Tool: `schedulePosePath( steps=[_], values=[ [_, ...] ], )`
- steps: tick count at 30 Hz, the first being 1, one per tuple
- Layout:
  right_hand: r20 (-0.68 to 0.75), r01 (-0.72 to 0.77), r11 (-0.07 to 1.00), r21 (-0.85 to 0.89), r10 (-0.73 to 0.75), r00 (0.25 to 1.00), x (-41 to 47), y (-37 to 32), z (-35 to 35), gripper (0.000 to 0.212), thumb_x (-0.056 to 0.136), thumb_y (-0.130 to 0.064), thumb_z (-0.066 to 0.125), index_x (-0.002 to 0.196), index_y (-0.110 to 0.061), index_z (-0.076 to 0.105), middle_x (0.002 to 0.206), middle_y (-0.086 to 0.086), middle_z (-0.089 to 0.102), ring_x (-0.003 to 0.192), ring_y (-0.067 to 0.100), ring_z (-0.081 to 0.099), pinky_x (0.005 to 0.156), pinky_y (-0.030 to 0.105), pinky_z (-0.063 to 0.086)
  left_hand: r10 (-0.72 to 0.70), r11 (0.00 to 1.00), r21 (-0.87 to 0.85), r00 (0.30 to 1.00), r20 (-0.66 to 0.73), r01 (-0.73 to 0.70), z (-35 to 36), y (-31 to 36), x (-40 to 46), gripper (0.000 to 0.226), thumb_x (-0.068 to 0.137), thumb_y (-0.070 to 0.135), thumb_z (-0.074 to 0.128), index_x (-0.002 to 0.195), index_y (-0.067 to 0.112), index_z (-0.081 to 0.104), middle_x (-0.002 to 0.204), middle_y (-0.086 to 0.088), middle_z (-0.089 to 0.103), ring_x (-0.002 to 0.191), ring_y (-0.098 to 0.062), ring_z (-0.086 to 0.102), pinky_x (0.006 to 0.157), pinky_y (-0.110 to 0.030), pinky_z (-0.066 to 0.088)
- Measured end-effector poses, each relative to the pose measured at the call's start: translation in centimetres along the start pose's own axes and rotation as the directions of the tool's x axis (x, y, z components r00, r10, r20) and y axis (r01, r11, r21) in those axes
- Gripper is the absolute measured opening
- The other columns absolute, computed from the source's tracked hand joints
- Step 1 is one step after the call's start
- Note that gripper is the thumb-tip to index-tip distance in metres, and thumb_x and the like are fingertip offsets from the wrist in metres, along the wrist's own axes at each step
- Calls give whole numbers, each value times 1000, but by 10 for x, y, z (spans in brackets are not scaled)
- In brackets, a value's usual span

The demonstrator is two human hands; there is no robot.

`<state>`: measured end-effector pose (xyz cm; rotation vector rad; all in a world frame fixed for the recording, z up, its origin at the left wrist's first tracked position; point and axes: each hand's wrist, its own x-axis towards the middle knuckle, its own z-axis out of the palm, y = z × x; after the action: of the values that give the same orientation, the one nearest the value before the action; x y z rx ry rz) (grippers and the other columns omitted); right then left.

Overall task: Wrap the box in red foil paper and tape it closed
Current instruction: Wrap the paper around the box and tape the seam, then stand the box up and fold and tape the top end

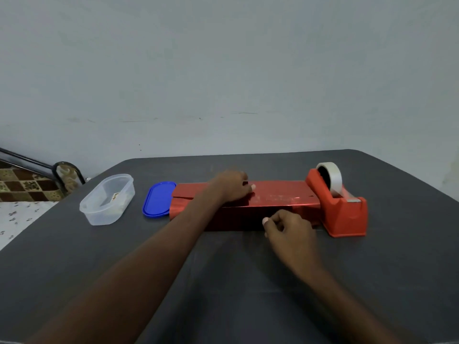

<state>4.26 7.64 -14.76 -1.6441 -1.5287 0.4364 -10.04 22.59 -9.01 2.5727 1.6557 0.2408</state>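
Observation:
A long box wrapped in red foil paper (278, 197) lies across the middle of the dark table. My left hand (232, 186) rests on top of the box near its middle and presses the foil seam down; the fingertips touch the paper. My right hand (289, 227) is at the box's near side face with its fingers curled, and whether it pinches anything is unclear. A red tape dispenser (344, 214) with a roll of clear tape (331, 176) stands right against the box's right end.
A clear plastic container (108, 198) stands at the left, with its blue lid (159, 198) lying flat beside the box's left end. The grey table (223, 281) meets a pale wall behind. A patterned bed and a dark rail show at far left.

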Motion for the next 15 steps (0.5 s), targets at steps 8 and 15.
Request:
schedulePosePath(
  steps=[8, 15],
  values=[
    [318, -430, 846, 314, 333, 888, 46, -2, -7, 35, 99, -41, 57, 98, -6, 50, 91, 23, 66, 67, 37, 70, 68, 50, 62, -161, 951, -220, 955, 250, 218, -15, -33, -18, 57, 88, 56, 63, 105, 3, 69, 96, -10, 67, 84, -22, 62, 73, -28, 49],
    [365, -437, 860, 264, 330, 871, 77, -19, -14, 39, 95, -42, 64, 108, -8, 51, 103, 18, 65, 88, 34, 70, 75, 48, 62, -183, 652, -680, 939, 290, 337, -25, -33, -59, 22, 90, 41, 69, 90, 21, 60, 88, -2, 63, 77, -19, 59, 68, -28, 46]
  ],
)
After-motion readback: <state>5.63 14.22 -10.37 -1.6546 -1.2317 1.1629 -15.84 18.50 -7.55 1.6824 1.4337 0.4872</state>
